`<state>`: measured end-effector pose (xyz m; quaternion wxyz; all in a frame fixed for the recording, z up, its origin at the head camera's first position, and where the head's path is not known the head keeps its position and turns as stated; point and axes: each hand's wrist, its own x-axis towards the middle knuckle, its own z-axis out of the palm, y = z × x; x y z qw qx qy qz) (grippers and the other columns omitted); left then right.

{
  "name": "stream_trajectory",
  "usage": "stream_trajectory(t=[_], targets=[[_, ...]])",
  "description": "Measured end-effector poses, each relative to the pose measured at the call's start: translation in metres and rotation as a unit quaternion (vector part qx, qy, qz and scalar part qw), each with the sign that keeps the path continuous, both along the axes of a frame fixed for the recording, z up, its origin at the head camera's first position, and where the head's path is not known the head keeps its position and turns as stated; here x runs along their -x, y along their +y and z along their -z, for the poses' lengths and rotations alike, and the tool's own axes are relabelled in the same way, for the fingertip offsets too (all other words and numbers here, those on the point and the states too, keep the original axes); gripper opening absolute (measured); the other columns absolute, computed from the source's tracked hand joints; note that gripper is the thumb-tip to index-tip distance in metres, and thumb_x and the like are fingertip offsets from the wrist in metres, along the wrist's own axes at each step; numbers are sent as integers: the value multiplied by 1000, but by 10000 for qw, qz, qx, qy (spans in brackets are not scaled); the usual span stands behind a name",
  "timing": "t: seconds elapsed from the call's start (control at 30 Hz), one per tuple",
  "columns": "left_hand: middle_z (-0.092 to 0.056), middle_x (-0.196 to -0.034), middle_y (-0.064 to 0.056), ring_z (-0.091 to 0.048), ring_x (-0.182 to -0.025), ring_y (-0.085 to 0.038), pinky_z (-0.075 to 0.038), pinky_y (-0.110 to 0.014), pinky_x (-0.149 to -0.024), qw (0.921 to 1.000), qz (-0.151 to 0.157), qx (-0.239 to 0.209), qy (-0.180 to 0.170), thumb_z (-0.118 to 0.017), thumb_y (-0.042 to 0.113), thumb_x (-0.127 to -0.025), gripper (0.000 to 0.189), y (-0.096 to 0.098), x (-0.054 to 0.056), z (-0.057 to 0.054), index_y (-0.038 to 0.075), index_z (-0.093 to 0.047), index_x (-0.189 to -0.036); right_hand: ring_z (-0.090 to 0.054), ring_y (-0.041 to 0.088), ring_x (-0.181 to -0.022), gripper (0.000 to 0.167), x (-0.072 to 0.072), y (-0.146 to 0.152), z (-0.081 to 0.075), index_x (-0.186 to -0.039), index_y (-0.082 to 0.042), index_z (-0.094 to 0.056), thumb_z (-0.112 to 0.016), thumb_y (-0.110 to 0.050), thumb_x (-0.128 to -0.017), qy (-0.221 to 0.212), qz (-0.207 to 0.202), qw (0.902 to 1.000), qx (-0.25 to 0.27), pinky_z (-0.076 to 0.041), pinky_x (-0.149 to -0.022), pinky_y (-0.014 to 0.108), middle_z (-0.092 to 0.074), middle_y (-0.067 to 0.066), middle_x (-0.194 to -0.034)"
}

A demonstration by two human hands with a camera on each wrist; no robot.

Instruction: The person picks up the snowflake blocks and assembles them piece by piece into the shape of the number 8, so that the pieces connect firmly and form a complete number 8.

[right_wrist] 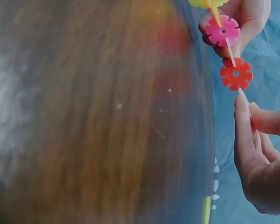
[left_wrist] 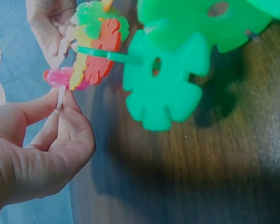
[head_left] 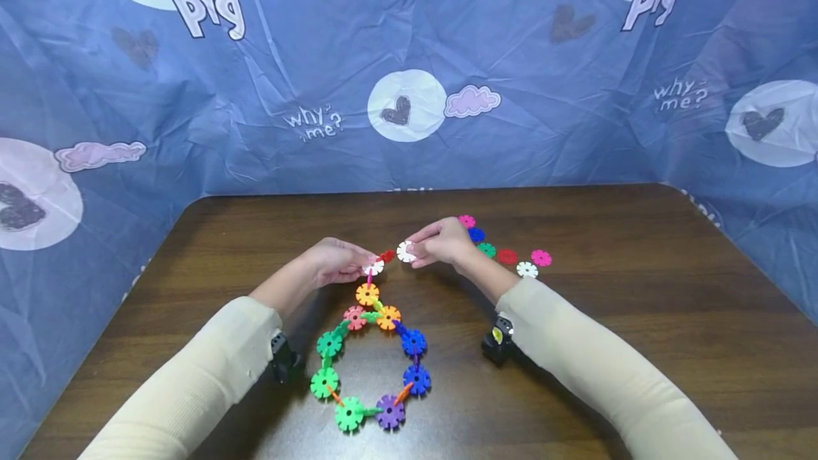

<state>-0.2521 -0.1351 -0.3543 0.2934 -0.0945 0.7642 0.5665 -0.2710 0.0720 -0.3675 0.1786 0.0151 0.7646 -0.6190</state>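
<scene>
Notched plastic snowflake discs are linked edge to edge into a ring, with a short tail at its top. In the head view the ring includes a purple disc (head_left: 390, 412), a blue disc (head_left: 414, 343) and a green disc (head_left: 329, 343). My left hand (head_left: 339, 261) pinches a white disc (head_left: 374, 268) on the tail. A red disc (head_left: 387, 255) is slotted onto that white disc and points right. Between thumb and fingers, my right hand (head_left: 444, 241) holds another white disc (head_left: 404, 253), its edge right at the red disc's rim in the right wrist view.
Several loose discs lie right of my right hand, among them a red disc (head_left: 507, 256), a white disc (head_left: 527, 270) and a pink disc (head_left: 541, 258). The brown wooden table (head_left: 639, 346) meets a blue printed cloth (head_left: 287, 69) at the back and sides.
</scene>
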Motion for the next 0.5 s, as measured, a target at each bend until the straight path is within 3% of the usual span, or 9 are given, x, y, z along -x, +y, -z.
stream_trajectory(t=[0.2, 0.5], targets=[[-65, -72, 8, -61, -70, -6, -54, -18, -72, 10000, 42, 80, 33, -63, 14, -93, 37, 2, 2, 0, -4, -59, -125, -68, 13, -57, 26, 2, -2, 1, -109, 14, -65, -67, 7, -84, -62, -49, 10000, 25, -60, -64, 30, -71, 22, -92], [-64, -68, 9, -58, -65, -4, -53, -16, -67, 9999, -25, 108, 58, -63, 12, -92, 39, 4, 3, 0, -5, -58, -127, -67, 10, -58, 29, 5, 2, 1, -111, 13, -65, -66, 8, -83, 62, 170, 9998, 116, -60, -65, 30, -70, 22, -97]])
